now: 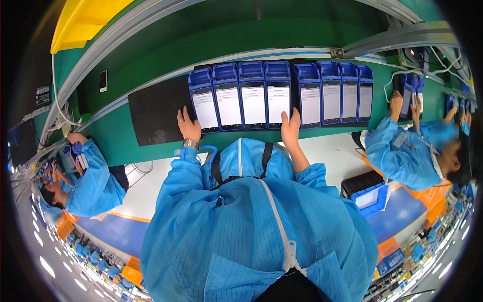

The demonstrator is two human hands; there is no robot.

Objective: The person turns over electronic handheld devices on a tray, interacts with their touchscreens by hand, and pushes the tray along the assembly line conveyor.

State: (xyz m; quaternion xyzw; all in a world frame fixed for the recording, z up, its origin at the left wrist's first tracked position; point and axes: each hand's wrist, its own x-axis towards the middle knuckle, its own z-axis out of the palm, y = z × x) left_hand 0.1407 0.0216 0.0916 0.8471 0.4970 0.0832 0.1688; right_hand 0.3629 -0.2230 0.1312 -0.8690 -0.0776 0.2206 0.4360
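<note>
Several blue handheld terminals stand side by side on a black mat in front of me, their screens lit white. My left hand (pixel 188 126) lies at the outer edge of the leftmost terminal (pixel 205 108), fingers stretched and apart. At the other end of this left group, my right hand (pixel 291 130) rests against the lower right edge of a terminal (pixel 278 103), fingers stretched upward. Neither hand wraps round a terminal. Past a narrow gap on the right stands a second group of like terminals (pixel 310 103), which I am not touching.
The black mat (pixel 156 113) extends left on the green bench (pixel 118 136). A phone (pixel 103 80) lies at the back left. Co-workers in blue sit at the left (pixel 98 176) and right (pixel 405 151). A blue bin (pixel 370 199) stands low on the right; a metal rail (pixel 397 40) crosses above.
</note>
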